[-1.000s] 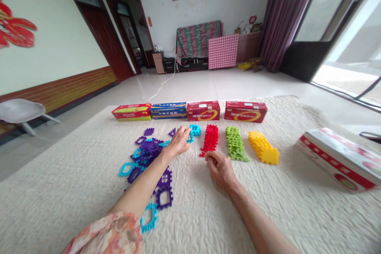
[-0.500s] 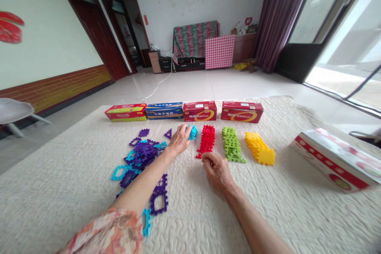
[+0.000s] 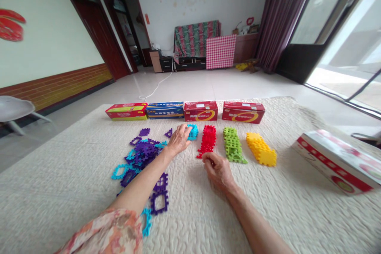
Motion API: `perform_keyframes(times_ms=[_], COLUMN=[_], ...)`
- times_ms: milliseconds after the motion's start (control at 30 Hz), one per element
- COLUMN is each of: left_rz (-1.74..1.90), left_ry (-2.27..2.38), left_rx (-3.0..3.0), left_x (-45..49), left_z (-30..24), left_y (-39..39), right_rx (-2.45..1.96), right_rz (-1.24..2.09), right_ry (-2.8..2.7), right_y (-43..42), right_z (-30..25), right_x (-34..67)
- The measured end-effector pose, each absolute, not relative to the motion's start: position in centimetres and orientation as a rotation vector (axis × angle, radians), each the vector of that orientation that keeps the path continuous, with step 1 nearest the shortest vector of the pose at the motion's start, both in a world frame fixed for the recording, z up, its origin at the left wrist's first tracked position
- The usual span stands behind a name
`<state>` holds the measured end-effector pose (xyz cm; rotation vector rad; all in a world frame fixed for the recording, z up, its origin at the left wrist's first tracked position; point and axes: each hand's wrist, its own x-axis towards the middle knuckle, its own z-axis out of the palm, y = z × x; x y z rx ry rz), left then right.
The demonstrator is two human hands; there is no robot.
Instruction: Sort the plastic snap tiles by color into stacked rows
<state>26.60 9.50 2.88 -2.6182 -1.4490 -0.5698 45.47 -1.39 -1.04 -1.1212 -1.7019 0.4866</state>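
My left hand (image 3: 179,139) reaches to a light blue interlocking plastic tile (image 3: 193,131), its fingers bent round the tile's left side and partly hiding it. Curled into a loose fist, my right hand (image 3: 218,168) rests at the near end of a row of overlapping red tiles (image 3: 208,139); nothing shows in it. Right of the red row lie a green row (image 3: 233,145) and a yellow row (image 3: 261,149). Under and beside my left forearm spreads a loose heap of purple tiles (image 3: 145,154) mixed with light blue ones (image 3: 119,172).
Along the back of the quilted mat (image 3: 190,222) stand a red-and-yellow box (image 3: 126,112), a blue box (image 3: 165,110) and two red boxes (image 3: 201,111). A larger white-and-red box (image 3: 336,160) lies at the right. A white stool (image 3: 14,109) stands off the mat.
More of the light blue tile now shows beside my left fingers, which have shifted very slightly. My right hand stays in place. The view has moved a little.
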Motion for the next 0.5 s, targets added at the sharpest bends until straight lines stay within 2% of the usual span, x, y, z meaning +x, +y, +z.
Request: perform_keyframes(times_ms=[500], left_rz=[-0.307], left_ry=[-1.673], left_rx=[-2.588], left_x=[16.9], left_z=[5.1], left_y=[6.6], right_rx=[-1.136], right_rz=[0.472], right_ry=[-1.723], right_y=[-1.4], right_z=[-0.9], right_x=[45.5])
